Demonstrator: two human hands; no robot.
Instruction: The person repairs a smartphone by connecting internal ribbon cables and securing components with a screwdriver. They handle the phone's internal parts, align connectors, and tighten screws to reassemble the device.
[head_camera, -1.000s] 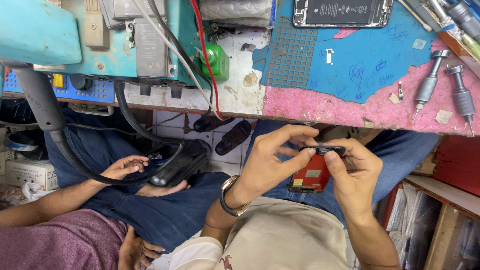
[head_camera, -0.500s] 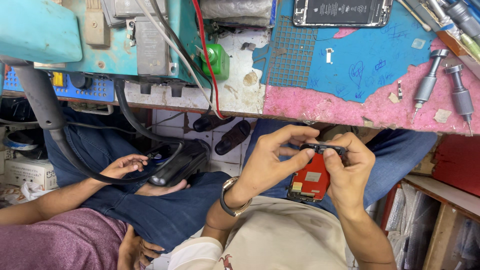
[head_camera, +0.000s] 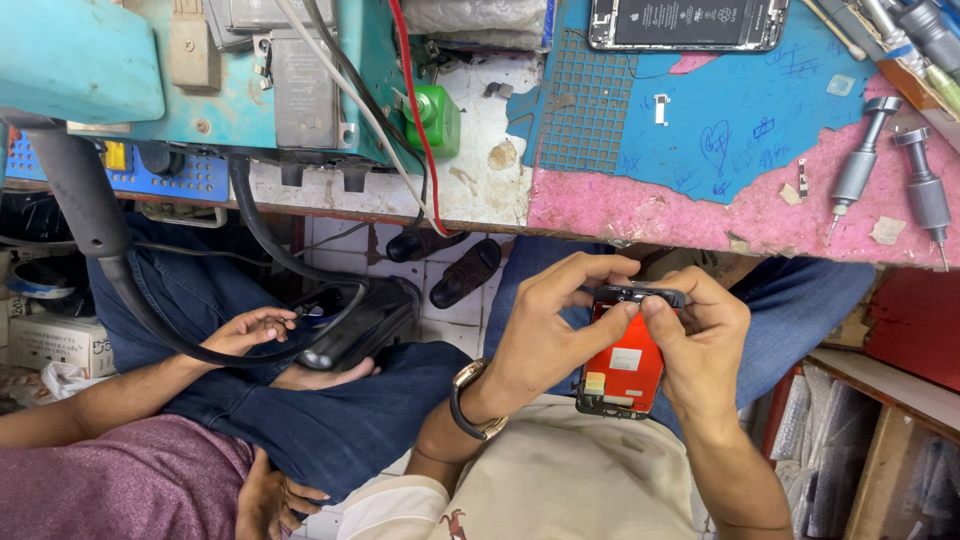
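Workbench (head_camera: 640, 205) runs across the upper half of frame: worn pink top, with one blue mat (head_camera: 740, 120) at upper right. At upper left, one teal machine housing (head_camera: 80, 60) with dark cables hanging from it.

Lower left: a second person in a maroon shirt, one hand (head_camera: 245, 330) resting on a black device (head_camera: 360, 325) on their lap. Not my hands.

Centre, below the bench edge: my left hand (head_camera: 545, 335) and right hand (head_camera: 700, 345), both pinched on one phone screen assembly (head_camera: 622, 365) with a red back, held over my lap. Fingers of both hands are clamped along its dark top edge, thumbs pressing in. One watch (head_camera: 470, 400) on the left wrist.

On the bench I count: one opened phone body (head_camera: 685, 22) at top centre, two grey screwdrivers (head_camera: 890, 165) at far right, one green bottle (head_camera: 437, 120) left of centre.

Under the bench: tiled floor, two dark sandals (head_camera: 445, 260).
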